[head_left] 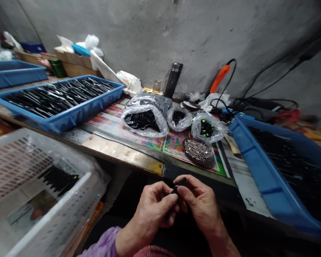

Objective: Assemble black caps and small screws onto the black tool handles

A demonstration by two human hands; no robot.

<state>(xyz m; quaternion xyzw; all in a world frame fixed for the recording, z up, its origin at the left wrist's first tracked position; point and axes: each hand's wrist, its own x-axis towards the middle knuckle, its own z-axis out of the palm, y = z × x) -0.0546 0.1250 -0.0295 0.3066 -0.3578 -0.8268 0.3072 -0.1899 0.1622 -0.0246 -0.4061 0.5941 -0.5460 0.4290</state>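
My left hand [155, 204] and my right hand [200, 201] meet in front of the table's edge, at the lower middle. Between their fingertips is a small black part [176, 189], pinched from both sides; its shape is mostly covered by the fingers. Beyond the hands, a round dish of small metal screws [198, 150] sits on a printed sheet. Behind it are open plastic bags, one with black discs [143, 120], one with small black pieces [178, 117] and one with black and yellow-green pieces [207, 128].
A blue tray of long black parts [61, 96] is at the left, another blue tray [267, 178] at the right. A white basket [77, 200] stands at the lower left. Against the wall are a black flask [173, 80] and an orange-handled tool [219, 78] with a cable.
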